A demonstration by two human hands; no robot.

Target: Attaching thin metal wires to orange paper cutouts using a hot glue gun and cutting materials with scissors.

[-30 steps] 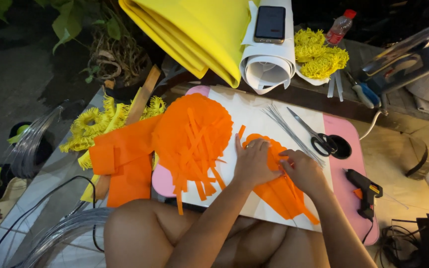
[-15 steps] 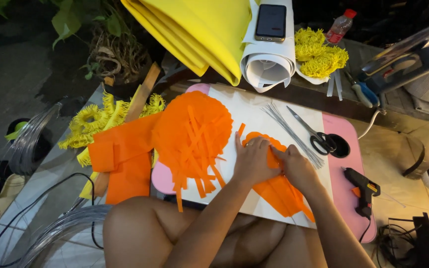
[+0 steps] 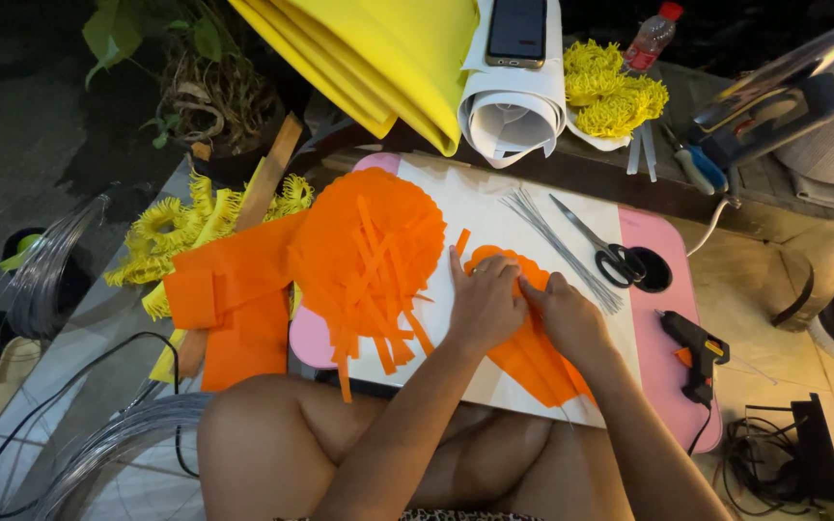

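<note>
My left hand and my right hand press side by side on an orange foam piece that lies on a white sheet over a pink board. Fingertips of both hands pinch the piece's upper edge. To the left of my left hand lies a heap of orange foam strips. Black-handled scissors and a bundle of thin wires lie on the sheet just beyond my right hand.
A glue gun rests at the board's right edge. Orange foam sheets and yellow fringed flowers lie at the left. Yellow foam sheets, a white roll with a phone, more yellow flowers and a bottle sit behind. Wire coils lie lower left.
Both hands have shifted slightly up and left on the orange piece, and their fingers now bunch at its upper edge. Nothing else moved.
</note>
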